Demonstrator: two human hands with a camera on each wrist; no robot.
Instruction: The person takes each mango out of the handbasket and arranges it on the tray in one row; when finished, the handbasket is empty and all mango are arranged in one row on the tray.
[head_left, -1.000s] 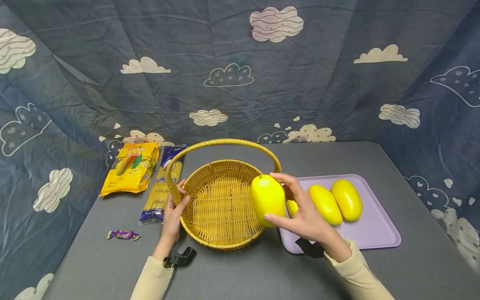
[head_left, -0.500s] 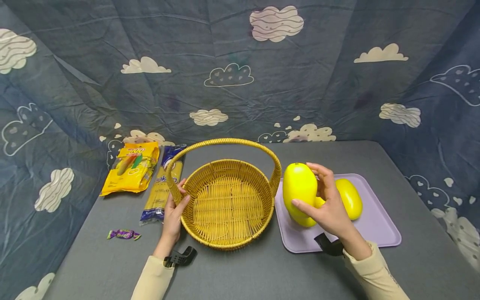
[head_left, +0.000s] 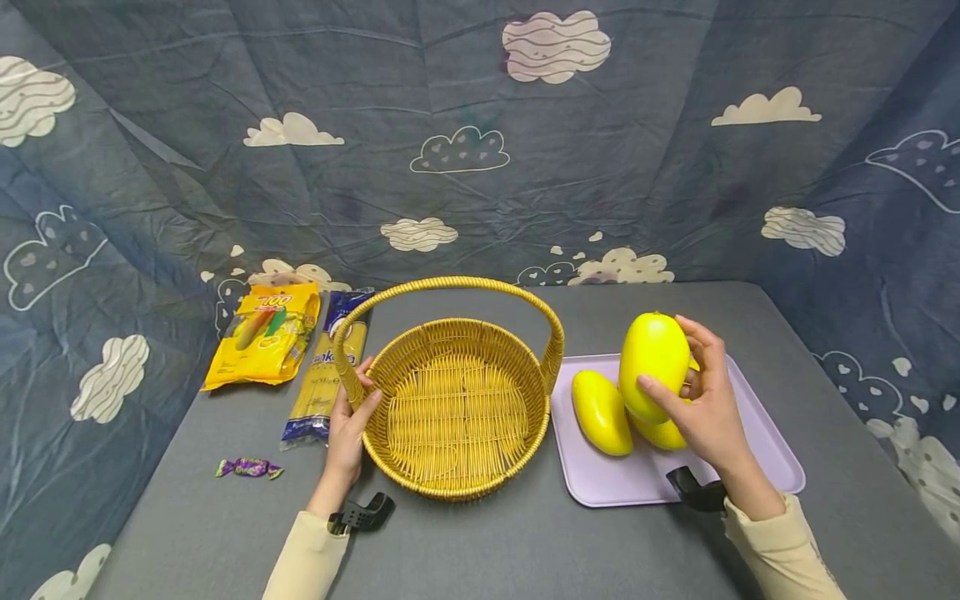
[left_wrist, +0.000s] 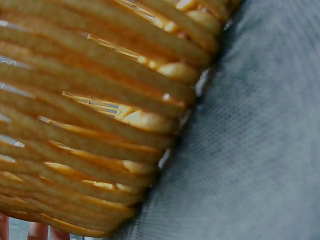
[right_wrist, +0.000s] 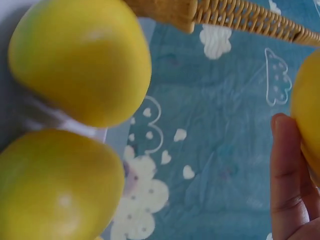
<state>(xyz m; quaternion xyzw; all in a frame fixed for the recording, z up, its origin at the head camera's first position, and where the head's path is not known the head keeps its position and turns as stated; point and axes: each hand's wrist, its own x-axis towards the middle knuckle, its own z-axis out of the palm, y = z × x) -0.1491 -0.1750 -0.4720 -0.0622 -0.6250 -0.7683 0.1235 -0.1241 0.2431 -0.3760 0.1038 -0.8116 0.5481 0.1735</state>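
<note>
My left hand (head_left: 348, 433) grips the left side of the round wicker basket (head_left: 457, 492), its thumb over the rim near the foot of the tall handle. The basket's inside shows only woven bottom and wall; in the left wrist view the wicker wall (left_wrist: 90, 120) fills most of the picture, with a few fingertips below. My right hand (head_left: 708, 417) holds a yellow mango (head_left: 652, 358) upright over the lilac tray (head_left: 592, 487). On the tray lie a mango (head_left: 602, 412) at the left and another (head_left: 662, 434) partly behind the held one; a third is mostly hidden by my hand.
Left of the basket lie a blue-and-yellow spaghetti pack (head_left: 311, 396) and a yellow candy bag (head_left: 264, 337). Nearer the front is a purple wrapped candy (head_left: 249, 468). A dark cloth with cloud prints (head_left: 465, 83) hangs behind the grey table (head_left: 465, 558).
My right hand has carried the mango rightward from the basket's right edge to over the tray, uncovering the tray's left mango. My left hand has stayed on the basket.
</note>
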